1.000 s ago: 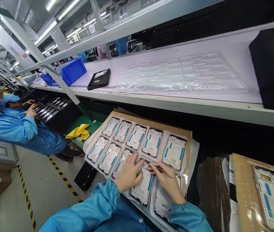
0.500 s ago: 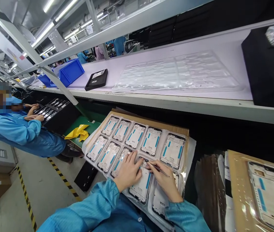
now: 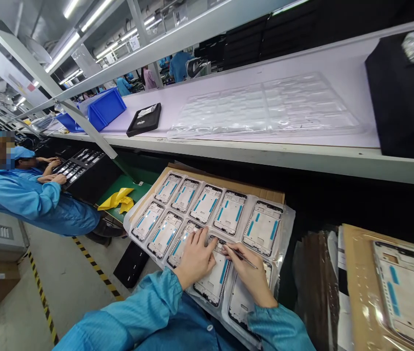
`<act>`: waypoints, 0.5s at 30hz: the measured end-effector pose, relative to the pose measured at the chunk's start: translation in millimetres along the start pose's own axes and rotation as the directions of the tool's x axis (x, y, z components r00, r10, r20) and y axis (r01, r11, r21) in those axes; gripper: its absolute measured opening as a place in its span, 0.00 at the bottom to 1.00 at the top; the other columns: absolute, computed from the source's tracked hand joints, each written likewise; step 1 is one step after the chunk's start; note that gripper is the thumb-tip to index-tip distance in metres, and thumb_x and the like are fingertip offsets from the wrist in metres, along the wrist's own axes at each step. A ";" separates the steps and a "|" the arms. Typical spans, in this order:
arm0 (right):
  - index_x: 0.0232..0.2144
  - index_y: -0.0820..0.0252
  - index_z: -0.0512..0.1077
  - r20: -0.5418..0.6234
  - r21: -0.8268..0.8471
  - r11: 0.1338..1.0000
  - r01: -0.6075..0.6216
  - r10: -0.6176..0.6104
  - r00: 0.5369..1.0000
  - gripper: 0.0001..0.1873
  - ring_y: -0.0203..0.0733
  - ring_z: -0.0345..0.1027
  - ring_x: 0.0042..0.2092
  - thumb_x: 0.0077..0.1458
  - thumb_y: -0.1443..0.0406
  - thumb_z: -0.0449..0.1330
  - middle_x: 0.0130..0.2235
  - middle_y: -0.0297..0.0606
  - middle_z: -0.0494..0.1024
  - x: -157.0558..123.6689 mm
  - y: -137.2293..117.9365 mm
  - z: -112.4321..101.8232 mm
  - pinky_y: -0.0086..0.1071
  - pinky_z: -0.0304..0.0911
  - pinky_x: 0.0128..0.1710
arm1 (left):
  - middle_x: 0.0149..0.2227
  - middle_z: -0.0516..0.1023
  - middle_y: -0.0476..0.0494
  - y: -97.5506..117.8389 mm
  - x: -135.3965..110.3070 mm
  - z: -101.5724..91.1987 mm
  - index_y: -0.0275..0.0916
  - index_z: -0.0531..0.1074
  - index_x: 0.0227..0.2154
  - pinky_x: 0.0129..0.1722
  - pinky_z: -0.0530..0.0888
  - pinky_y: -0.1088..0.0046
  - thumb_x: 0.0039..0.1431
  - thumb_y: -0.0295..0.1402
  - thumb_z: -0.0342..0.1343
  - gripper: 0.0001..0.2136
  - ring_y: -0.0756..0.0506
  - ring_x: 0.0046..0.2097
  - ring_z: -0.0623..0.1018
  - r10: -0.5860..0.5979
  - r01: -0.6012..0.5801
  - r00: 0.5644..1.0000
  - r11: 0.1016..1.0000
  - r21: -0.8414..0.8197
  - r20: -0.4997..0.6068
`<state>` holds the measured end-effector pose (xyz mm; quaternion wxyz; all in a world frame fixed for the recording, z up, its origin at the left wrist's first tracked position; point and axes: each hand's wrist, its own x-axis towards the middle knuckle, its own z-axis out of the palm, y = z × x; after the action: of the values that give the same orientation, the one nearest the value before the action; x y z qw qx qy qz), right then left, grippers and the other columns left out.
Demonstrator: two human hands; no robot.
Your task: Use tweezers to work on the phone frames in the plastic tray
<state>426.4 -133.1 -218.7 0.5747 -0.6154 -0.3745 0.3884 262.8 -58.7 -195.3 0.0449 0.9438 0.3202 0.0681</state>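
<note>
From the head camera, the left hand (image 3: 195, 259) lies with fingers spread flat over a phone mid-frame (image 3: 214, 280), gripping nothing. Just right of those fingers, the right hand (image 3: 252, 279) pinches steel tweezers (image 3: 242, 257), tips beside the frame's top end; other frames (image 3: 207, 204) sit beyond the fingertips in a clear plastic tray (image 3: 287, 239)

Counted: ten phone frames (image 3: 206, 204) in plastic wrap (image 3: 285, 253), one frame (image 3: 407, 287) on cardboard (image 3: 353, 263), two blue bins (image 3: 106, 108), one clear tray (image 3: 265, 107).
</note>
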 end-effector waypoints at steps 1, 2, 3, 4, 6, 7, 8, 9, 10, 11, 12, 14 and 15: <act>0.33 0.65 0.77 -0.030 0.022 0.999 -0.026 0.027 0.999 0.20 0.44 0.76 0.37 0.57 0.51 0.63 0.38 0.46 0.79 -0.9 -2.2 -2.7 0.33 0.74 0.39 | 0.66 0.57 0.29 0.1 1.1 1.1 0.37 0.67 0.59 0.62 0.60 0.49 0.60 0.31 0.52 0.23 0.32 0.64 0.61 -0.003 0.003 1.000 1.000 0.013 0.008; 0.34 0.66 0.77 -0.080 0.047 0.997 -0.055 0.059 0.995 0.21 0.45 0.76 0.37 0.55 0.51 0.65 0.38 0.46 0.79 -2.8 -5.3 -6.8 0.33 0.74 0.40 | 0.65 0.58 0.27 -0.1 2.2 2.3 0.37 0.67 0.59 0.61 0.62 0.48 0.59 0.31 0.53 0.23 0.32 0.63 0.63 -0.003 0.002 1.000 1.000 0.026 0.020; 0.35 0.66 0.77 -0.148 0.070 0.994 -0.079 0.088 0.985 0.22 0.45 0.76 0.38 0.54 0.50 0.66 0.38 0.47 0.79 -5.6 -9.3 -12.1 0.34 0.74 0.41 | 0.64 0.59 0.26 -0.4 3.2 3.7 0.36 0.67 0.58 0.59 0.63 0.48 0.59 0.31 0.53 0.23 0.31 0.62 0.64 -0.002 0.000 0.999 0.999 0.040 0.035; 0.35 0.67 0.77 -0.235 0.087 0.992 -0.094 0.112 0.966 0.24 0.45 0.76 0.38 0.51 0.50 0.67 0.37 0.46 0.79 -9.4 -13.7 -18.4 0.33 0.74 0.42 | 0.63 0.60 0.25 -0.9 4.3 5.1 0.36 0.68 0.58 0.57 0.65 0.48 0.59 0.30 0.53 0.23 0.31 0.61 0.65 0.002 -0.004 0.999 0.999 0.055 0.047; 0.35 0.67 0.77 -0.407 0.076 0.991 -0.107 0.129 0.904 0.26 0.44 0.76 0.39 0.47 0.49 0.69 0.36 0.46 0.79 -19.3 -22.8 -30.7 0.31 0.73 0.44 | 0.63 0.60 0.24 -1.8 6.3 6.9 0.35 0.68 0.58 0.55 0.66 0.48 0.59 0.29 0.52 0.23 0.30 0.59 0.66 0.012 -0.018 0.998 0.996 0.085 0.062; 0.35 0.66 0.77 -0.478 0.059 0.991 -0.124 0.137 0.867 0.26 0.43 0.76 0.40 0.45 0.48 0.69 0.37 0.45 0.79 -25.0 -26.5 -35.3 0.30 0.71 0.44 | 0.63 0.60 0.24 -1.9 7.7 6.7 0.35 0.68 0.57 0.55 0.66 0.48 0.59 0.29 0.52 0.22 0.30 0.59 0.66 0.012 -0.020 0.997 0.995 0.100 0.074; 0.35 0.66 0.77 -0.533 0.051 0.988 -0.143 0.148 0.833 0.26 0.42 0.75 0.40 0.45 0.48 0.70 0.38 0.44 0.79 -30.8 -29.2 -38.1 0.29 0.70 0.45 | 0.63 0.60 0.24 -1.6 9.4 5.2 0.35 0.68 0.57 0.55 0.66 0.48 0.58 0.28 0.52 0.22 0.30 0.59 0.66 0.009 -0.019 0.996 0.993 0.114 0.094; 0.35 0.65 0.77 -0.582 0.059 0.985 -0.160 0.164 0.797 0.26 0.42 0.75 0.41 0.45 0.48 0.70 0.38 0.44 0.79 -36.6 -30.7 -38.8 0.30 0.69 0.46 | 0.63 0.60 0.24 -0.6 11.6 2.2 0.34 0.68 0.57 0.55 0.65 0.47 0.59 0.28 0.51 0.22 0.29 0.59 0.66 -0.001 -0.015 0.992 0.992 0.127 0.125; 0.36 0.65 0.76 -0.621 0.087 0.982 -0.166 0.184 0.762 0.27 0.42 0.75 0.41 0.45 0.47 0.70 0.38 0.44 0.80 -42.2 -31.0 -37.6 0.31 0.68 0.47 | 0.64 0.59 0.23 1.1 14.4 -2.4 0.34 0.68 0.58 0.55 0.65 0.47 0.59 0.27 0.49 0.22 0.29 0.59 0.66 -0.018 -0.006 0.985 0.991 0.137 0.169; 0.36 0.65 0.75 -0.650 0.129 0.979 -0.157 0.204 0.733 0.27 0.43 0.75 0.41 0.45 0.47 0.70 0.38 0.45 0.79 -47.6 -30.1 -34.7 0.33 0.69 0.48 | 0.64 0.58 0.23 4.0 17.9 -8.3 0.34 0.68 0.58 0.55 0.64 0.47 0.59 0.25 0.48 0.23 0.29 0.60 0.66 -0.046 0.016 0.975 0.990 0.141 0.218; 0.37 0.65 0.75 -0.669 0.179 0.973 -0.143 0.227 0.708 0.28 0.43 0.75 0.41 0.46 0.47 0.70 0.39 0.46 0.79 -52.6 -28.5 -30.9 0.34 0.69 0.49 | 0.65 0.57 0.23 8.2 21.8 -15.0 0.33 0.68 0.58 0.56 0.63 0.46 0.58 0.24 0.48 0.24 0.29 0.60 0.65 -0.081 0.047 0.963 0.990 0.136 0.259; 0.38 0.66 0.75 -0.674 0.288 0.950 -0.116 0.287 0.681 0.28 0.42 0.76 0.42 0.46 0.49 0.72 0.39 0.46 0.79 -61.1 -24.0 -22.7 0.34 0.69 0.51 | 0.66 0.56 0.26 21.0 30.4 -28.1 0.32 0.68 0.58 0.58 0.62 0.46 0.55 0.21 0.47 0.26 0.29 0.62 0.63 -0.122 0.102 0.948 0.991 0.082 0.295; 0.38 0.66 0.74 -0.663 0.347 0.932 -0.104 0.322 0.676 0.27 0.41 0.76 0.42 0.46 0.49 0.72 0.40 0.46 0.79 -64.5 -21.8 -19.4 0.33 0.69 0.50 | 0.65 0.57 0.28 29.4 34.4 -32.9 0.32 0.67 0.59 0.58 0.62 0.47 0.55 0.21 0.48 0.26 0.31 0.62 0.63 -0.107 0.103 0.953 0.994 0.029 0.282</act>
<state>416.7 -198.4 -193.2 0.7053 -0.6689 0.0101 0.2348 302.3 -59.6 -155.6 0.0872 0.9259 0.3605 -0.0723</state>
